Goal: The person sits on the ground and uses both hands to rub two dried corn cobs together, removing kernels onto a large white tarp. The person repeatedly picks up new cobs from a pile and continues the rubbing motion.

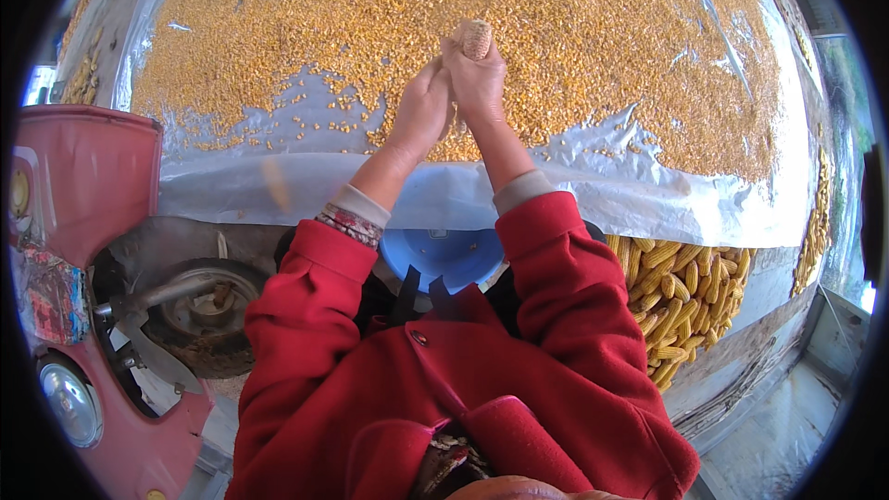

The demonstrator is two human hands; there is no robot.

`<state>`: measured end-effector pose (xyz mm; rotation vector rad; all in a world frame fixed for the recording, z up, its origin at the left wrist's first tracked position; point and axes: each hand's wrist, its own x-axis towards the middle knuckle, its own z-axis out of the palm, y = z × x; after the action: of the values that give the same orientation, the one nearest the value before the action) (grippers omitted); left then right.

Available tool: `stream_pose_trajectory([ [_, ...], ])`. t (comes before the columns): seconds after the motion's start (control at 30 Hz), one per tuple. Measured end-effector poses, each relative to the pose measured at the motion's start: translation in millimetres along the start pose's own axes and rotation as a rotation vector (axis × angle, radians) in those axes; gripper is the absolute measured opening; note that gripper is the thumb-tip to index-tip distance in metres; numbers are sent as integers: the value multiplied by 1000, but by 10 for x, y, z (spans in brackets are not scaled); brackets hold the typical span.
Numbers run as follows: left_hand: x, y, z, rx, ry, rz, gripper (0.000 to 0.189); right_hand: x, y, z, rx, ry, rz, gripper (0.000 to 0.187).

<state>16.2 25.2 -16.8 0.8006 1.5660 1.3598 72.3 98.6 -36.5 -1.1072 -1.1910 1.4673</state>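
My right hand point(479, 83) grips a corn cob point(476, 40), whose bare, reddish-pale end stands out above the fist. Pressed close against it on the left is my left hand point(422, 107); its fingers are mostly hidden, and whether it also holds a cob does not show. Both hands are over a wide layer of loose corn kernels point(590, 48) spread on a clear plastic sheet point(229, 184). Below my wrists, partly under the sheet's near edge, sits a blue plastic basin point(444, 257) with a few kernels inside.
A heap of unshelled corn cobs point(684, 298) lies at the right, with more cobs point(814, 236) farther right. On the left stand a faded red vehicle body point(87, 167) with a round headlamp point(69, 399) and a wheel with a tyre point(208, 312).
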Motion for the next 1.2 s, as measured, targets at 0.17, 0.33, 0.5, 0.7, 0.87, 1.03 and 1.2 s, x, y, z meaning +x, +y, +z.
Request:
stream_pose_trajectory([
  [0.17, -1, 43, -82, -502, -137, -228, 28, 38, -27, -109, 116, -19, 3, 30],
  [0.33, 62, 70, -247, -756, -313, -329, 31, 97, -114, -223, 237, -85, 173, 33],
  [0.5, 61, 62, -272, -729, -293, -339, 32, 114, -230, -299, 219, -173, 321, 39],
  [0.7, 23, 67, -253, -563, -302, -316, 34, 77, -386, -349, 273, -204, 290, 34],
  [0.87, -104, 76, -214, -478, -252, -305, 33, 1, -559, -508, 330, -152, 222, 28],
  [1.03, -317, 111, -236, -274, -212, -253, 32, -145, -786, -801, 355, -87, 163, 28],
  [1.2, -510, 42, -370, -257, -139, -256, 34, -298, -1171, -1386, 368, 246, -171, 28],
])
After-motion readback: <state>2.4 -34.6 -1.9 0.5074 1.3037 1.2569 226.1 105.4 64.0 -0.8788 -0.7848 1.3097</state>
